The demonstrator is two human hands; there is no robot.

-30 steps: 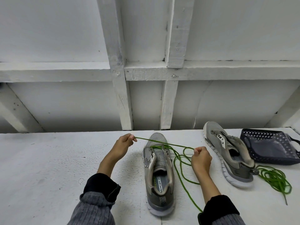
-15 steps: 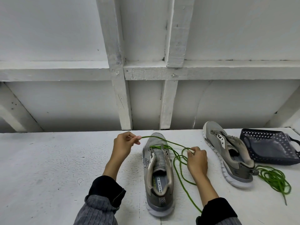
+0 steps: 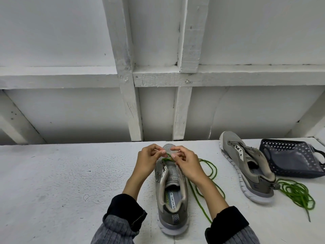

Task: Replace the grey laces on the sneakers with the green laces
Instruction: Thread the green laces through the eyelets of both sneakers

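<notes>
A grey sneaker (image 3: 171,199) stands on the white table (image 3: 61,182), toe pointing away from me. A green lace (image 3: 209,173) runs through its front eyelets and trails in loops to its right. My left hand (image 3: 149,161) and my right hand (image 3: 186,162) meet over the toe end, and each pinches a part of the green lace. A second grey sneaker (image 3: 246,169) lies at the right with no lace in it. Beside its heel lies a second green lace (image 3: 297,192) in a loose bundle.
A dark perforated basket (image 3: 292,159) lies tipped at the far right of the table. White wall panels and beams rise right behind the table's back edge. Bare table surface spreads to the left of the hands.
Both hands have come together over the sneaker's toe. The left hand moved right and the right hand moved left and forward, so the lace between them is now short.
</notes>
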